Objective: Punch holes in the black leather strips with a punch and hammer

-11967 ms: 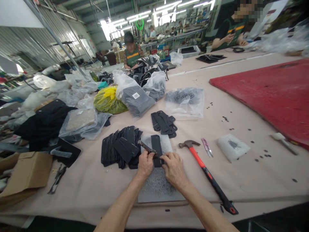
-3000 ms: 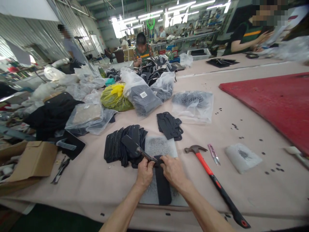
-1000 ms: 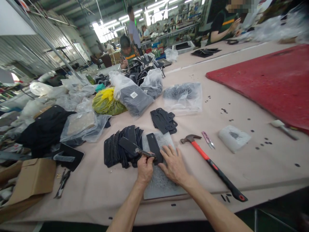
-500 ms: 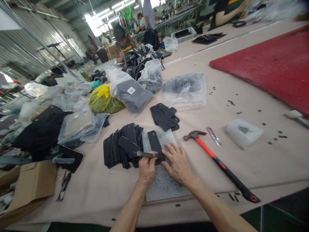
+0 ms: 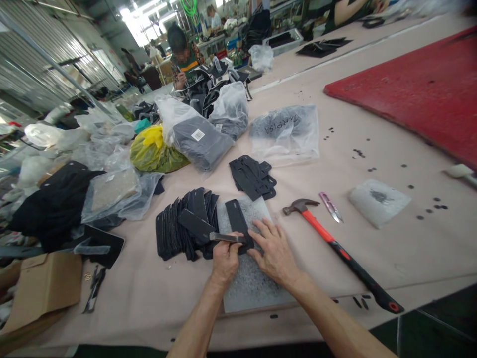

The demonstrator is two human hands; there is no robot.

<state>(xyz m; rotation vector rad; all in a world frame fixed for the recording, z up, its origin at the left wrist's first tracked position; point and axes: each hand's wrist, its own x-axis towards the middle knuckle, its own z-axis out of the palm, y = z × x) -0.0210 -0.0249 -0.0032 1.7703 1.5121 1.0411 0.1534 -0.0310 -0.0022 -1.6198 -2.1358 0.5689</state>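
A: Grip first?

B: Left hand (image 5: pixel 226 262): thumb and fingers pinched together on a metal tool (image 5: pixel 223 237). Right hand (image 5: pixel 276 256): laid palm-down, fingers spread, nothing clasped.

A: And the dark strip (image 5: pixel 235 215)?

B: Centre of frame, flat on the speckled grey board (image 5: pixel 257 286). From the left grip, it runs up the frame, its lower end just to the right of the pinch. Right fingertips at its right edge. Both hands close; neither clearly nearer.

A: Long axes?

B: Strip slants, upper end leaning to frame left, lower end to frame right. Tool lies nearly level across the frame, free end pointing left. Its working end sits at the strip's lower part; contact cannot be told, fingers cover it.

A: Further out?

B: Pile of dark pieces (image 5: pixel 171 231) left of the board, smaller heap (image 5: pixel 253 179) above it. Right of centre, a hammer (image 5: pixel 324 231), head toward the board, handle slanting to lower right; snips (image 5: pixel 330 206) just beside its head. Red sheet (image 5: pixel 417 92), upper right.
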